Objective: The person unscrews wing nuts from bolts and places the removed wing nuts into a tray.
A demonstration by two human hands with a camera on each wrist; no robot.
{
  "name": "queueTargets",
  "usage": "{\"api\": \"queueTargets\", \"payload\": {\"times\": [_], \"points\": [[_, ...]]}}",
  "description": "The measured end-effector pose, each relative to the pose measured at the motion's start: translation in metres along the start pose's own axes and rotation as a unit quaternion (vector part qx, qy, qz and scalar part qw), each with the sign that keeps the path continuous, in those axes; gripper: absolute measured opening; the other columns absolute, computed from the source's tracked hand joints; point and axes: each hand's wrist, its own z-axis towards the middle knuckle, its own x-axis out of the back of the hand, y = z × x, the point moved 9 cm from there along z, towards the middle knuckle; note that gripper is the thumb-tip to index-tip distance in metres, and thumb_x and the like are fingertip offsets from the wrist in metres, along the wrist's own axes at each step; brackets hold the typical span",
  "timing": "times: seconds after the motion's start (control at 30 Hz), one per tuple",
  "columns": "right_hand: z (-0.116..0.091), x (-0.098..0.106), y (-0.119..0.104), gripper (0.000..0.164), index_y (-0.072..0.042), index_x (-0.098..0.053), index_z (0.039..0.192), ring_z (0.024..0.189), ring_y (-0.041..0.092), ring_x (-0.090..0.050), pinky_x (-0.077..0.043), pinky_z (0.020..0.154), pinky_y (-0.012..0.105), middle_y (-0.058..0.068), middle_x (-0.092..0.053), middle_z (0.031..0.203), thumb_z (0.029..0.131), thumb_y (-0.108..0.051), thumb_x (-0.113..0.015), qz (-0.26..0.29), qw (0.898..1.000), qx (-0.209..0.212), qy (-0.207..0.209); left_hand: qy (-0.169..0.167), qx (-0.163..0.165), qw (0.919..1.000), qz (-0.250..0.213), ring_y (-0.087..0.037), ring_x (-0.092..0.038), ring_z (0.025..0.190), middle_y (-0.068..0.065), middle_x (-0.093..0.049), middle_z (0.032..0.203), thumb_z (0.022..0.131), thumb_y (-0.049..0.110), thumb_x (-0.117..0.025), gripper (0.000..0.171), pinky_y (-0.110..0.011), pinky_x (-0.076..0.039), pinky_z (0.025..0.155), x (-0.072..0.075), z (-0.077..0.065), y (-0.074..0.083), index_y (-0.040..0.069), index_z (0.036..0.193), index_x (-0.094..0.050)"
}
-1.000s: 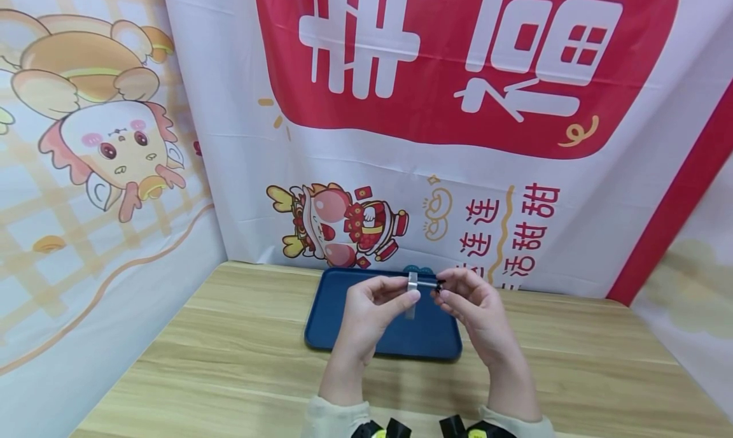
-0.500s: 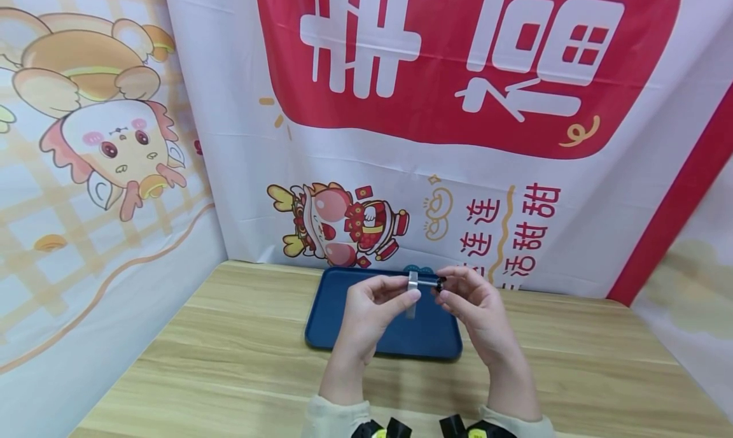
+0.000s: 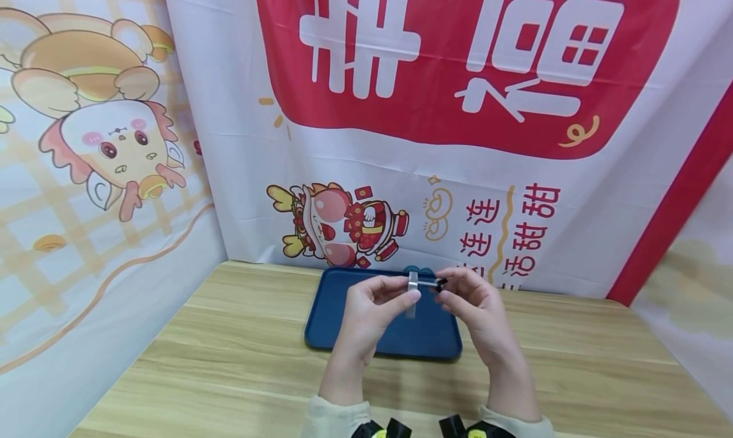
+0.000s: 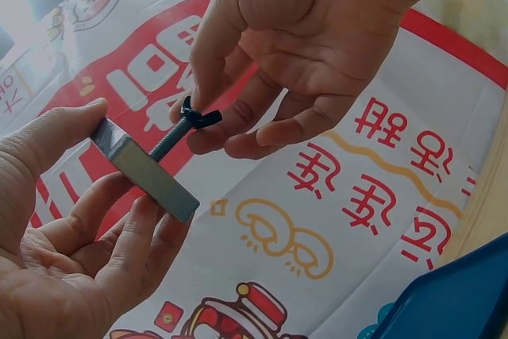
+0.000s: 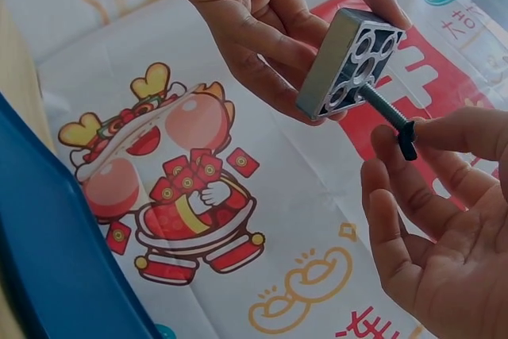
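Note:
My left hand (image 3: 369,310) pinches a silver metal block (image 5: 347,61) by its edges, thumb on one side and fingers on the other. The block's face, seen in the right wrist view, has several round holes. A threaded bolt (image 4: 173,139) sticks out of that face toward my right hand (image 3: 475,304). On the bolt's outer end sits a black wing nut (image 5: 406,140). My right thumb and index finger pinch at this wing nut, while the other fingers curve loosely below. Both hands are raised over the blue tray (image 3: 332,323).
The tray lies on a wood-grain table (image 3: 240,355), near its back edge. A white and red printed cloth (image 3: 240,170) hangs behind the table, and another patterned cloth (image 3: 189,285) hangs on the left.
The black wing nut has turned a little at my right fingertips, which have shifted slightly. My left hand and the block stay in place.

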Motion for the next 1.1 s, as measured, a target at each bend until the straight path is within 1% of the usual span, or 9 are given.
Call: {"api": "queueTargets", "payload": {"times": [0.07, 0.13, 0.27, 0.37, 0.47, 0.67, 0.8, 0.97, 1.1], "points": [[0.0, 0.002, 0.001, 0.021, -0.006, -0.062, 0.119, 0.092, 0.01, -0.066, -0.055, 0.081, 0.025, -0.005, -0.068, 0.1, 0.1, -0.014, -0.059, 0.001, 1.0, -0.013, 0.013, 0.001, 0.0, 1.0, 0.0, -0.015, -0.069, 0.099, -0.011, -0.071, 0.115, 0.084, 0.018, -0.08, 0.038, -0.03, -0.056, 0.094, 0.001, 0.0, 0.0, 0.004, 0.118, -0.071], [0.0, 0.005, 0.004, 0.022, -0.007, -0.063, 0.118, 0.091, 0.01, -0.066, -0.055, 0.082, 0.026, -0.006, -0.067, 0.099, 0.102, -0.021, -0.056, 0.006, 0.999, -0.034, 0.033, 0.001, -0.001, 1.0, 0.001, -0.015, -0.069, 0.099, -0.011, -0.072, 0.114, 0.084, 0.018, -0.08, 0.038, -0.03, -0.056, 0.093, 0.001, 0.0, 0.0, 0.003, 0.118, -0.071], [-0.001, 0.011, 0.011, 0.029, -0.011, -0.067, 0.108, 0.079, 0.009, -0.059, -0.053, 0.076, 0.025, -0.006, -0.064, 0.086, 0.103, -0.035, -0.052, 0.035, 0.993, -0.083, 0.076, 0.002, -0.001, 1.0, 0.001, -0.015, -0.069, 0.099, -0.011, -0.072, 0.114, 0.084, 0.019, -0.081, 0.038, -0.03, -0.056, 0.093, 0.001, 0.001, 0.0, 0.004, 0.117, -0.071], [-0.002, 0.013, 0.016, 0.03, -0.016, -0.069, 0.097, 0.072, 0.008, -0.055, -0.049, 0.069, 0.022, -0.006, -0.062, 0.076, 0.104, -0.038, -0.05, 0.058, 0.987, -0.115, 0.094, 0.003, -0.002, 1.0, 0.006, -0.015, -0.069, 0.099, -0.011, -0.072, 0.114, 0.084, 0.02, -0.08, 0.038, -0.03, -0.056, 0.093, 0.0, 0.0, 0.0, 0.003, 0.117, -0.071], [-0.002, 0.013, 0.019, 0.028, -0.019, -0.068, 0.089, 0.068, 0.008, -0.053, -0.044, 0.064, 0.02, -0.006, -0.059, 0.07, 0.104, -0.036, -0.05, 0.071, 0.983, -0.134, 0.103, 0.004, -0.001, 1.0, 0.007, -0.015, -0.069, 0.099, -0.011, -0.072, 0.114, 0.084, 0.019, -0.08, 0.037, -0.03, -0.056, 0.093, 0.001, 0.0, 0.0, 0.003, 0.117, -0.071], [-0.001, 0.009, 0.021, 0.025, -0.018, -0.067, 0.085, 0.062, 0.008, -0.05, -0.035, 0.056, 0.018, -0.006, -0.054, 0.064, 0.103, -0.03, -0.054, 0.101, 0.978, -0.145, 0.11, 0.003, 0.001, 1.0, 0.004, -0.015, -0.069, 0.099, -0.011, -0.072, 0.114, 0.084, 0.019, -0.08, 0.038, -0.03, -0.056, 0.093, 0.0, 0.0, 0.0, 0.004, 0.117, -0.071], [-0.001, 0.005, 0.021, 0.025, -0.018, -0.066, 0.08, 0.06, 0.008, -0.05, -0.036, 0.055, 0.017, -0.006, -0.054, 0.063, 0.102, -0.027, -0.056, 0.113, 0.976, -0.151, 0.109, 0.002, 0.0, 1.0, 0.006, -0.015, -0.069, 0.099, -0.01, -0.072, 0.114, 0.084, 0.019, -0.08, 0.038, -0.029, -0.056, 0.093, 0.0, 0.0, 0.0, 0.004, 0.118, -0.071], [0.0, 0.001, 0.021, 0.031, -0.017, -0.062, 0.073, 0.06, 0.008, -0.051, -0.039, 0.057, 0.018, -0.005, -0.056, 0.063, 0.102, -0.027, -0.057, 0.115, 0.975, -0.152, 0.11, 0.005, -0.002, 1.0, 0.006, -0.015, -0.069, 0.099, -0.011, -0.072, 0.114, 0.084, 0.019, -0.081, 0.037, -0.029, -0.056, 0.093, 0.001, 0.0, -0.001, 0.004, 0.117, -0.071], [0.0, 0.002, 0.022, 0.031, -0.02, -0.066, 0.073, 0.062, 0.006, -0.054, -0.044, 0.061, 0.017, -0.006, -0.058, 0.063, 0.102, -0.024, -0.057, 0.118, 0.976, -0.15, 0.109, 0.006, 0.001, 1.0, 0.005, -0.015, -0.069, 0.099, -0.01, -0.072, 0.114, 0.084, 0.019, -0.081, 0.037, -0.03, -0.056, 0.093, 0.001, 0.0, -0.001, 0.004, 0.117, -0.071]]}}
